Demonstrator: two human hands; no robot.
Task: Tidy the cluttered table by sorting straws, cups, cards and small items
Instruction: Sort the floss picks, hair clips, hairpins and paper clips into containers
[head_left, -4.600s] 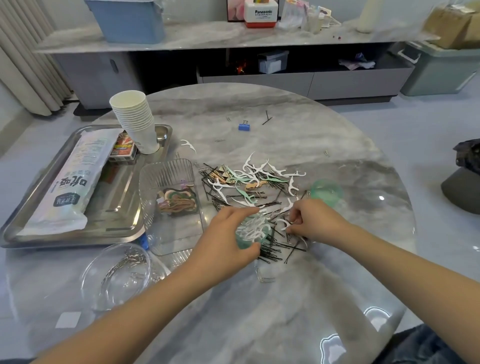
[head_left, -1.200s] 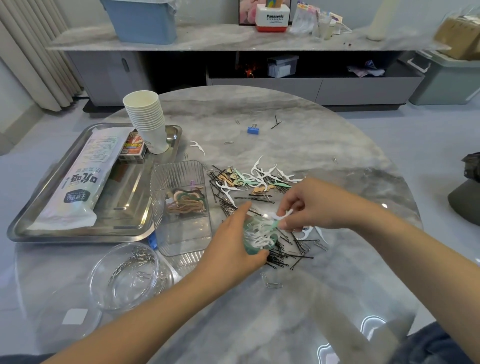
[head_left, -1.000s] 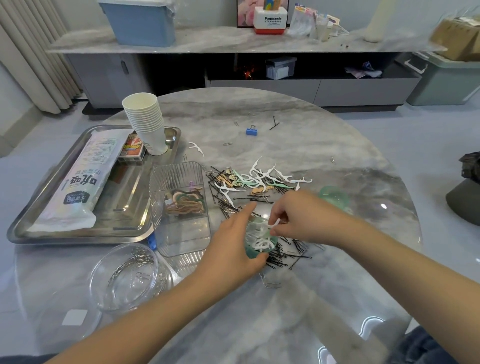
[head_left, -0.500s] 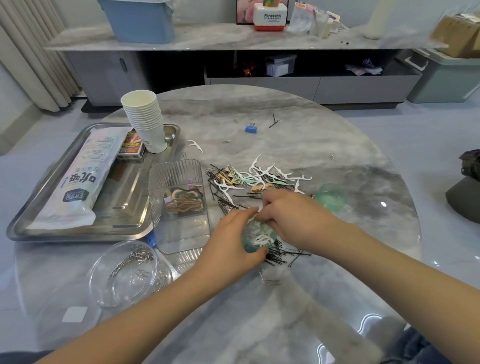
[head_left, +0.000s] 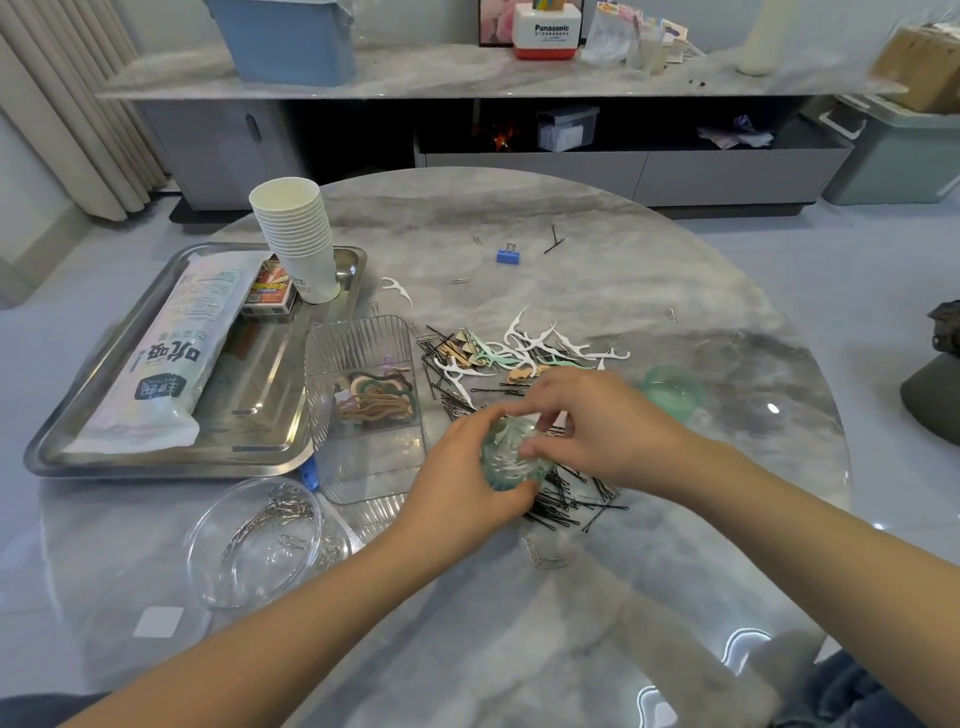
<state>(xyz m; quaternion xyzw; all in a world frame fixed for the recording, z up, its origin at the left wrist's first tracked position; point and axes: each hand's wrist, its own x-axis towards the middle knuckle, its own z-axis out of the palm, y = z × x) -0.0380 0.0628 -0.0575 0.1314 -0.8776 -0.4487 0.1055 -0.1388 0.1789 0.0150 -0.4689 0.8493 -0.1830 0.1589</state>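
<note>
Left hand grips green jar; right hand pinches floss picks in; keep jar level, push ends below the rim.

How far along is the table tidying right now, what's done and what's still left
Done: paper cups, straw pack and card box sit on the tray; paper clips fill the round bowl. In hand: the left hand grips a small green jar while the right hand feeds in floss picks. Left: loose picks, black hairpins, a blue binder clip.
</note>
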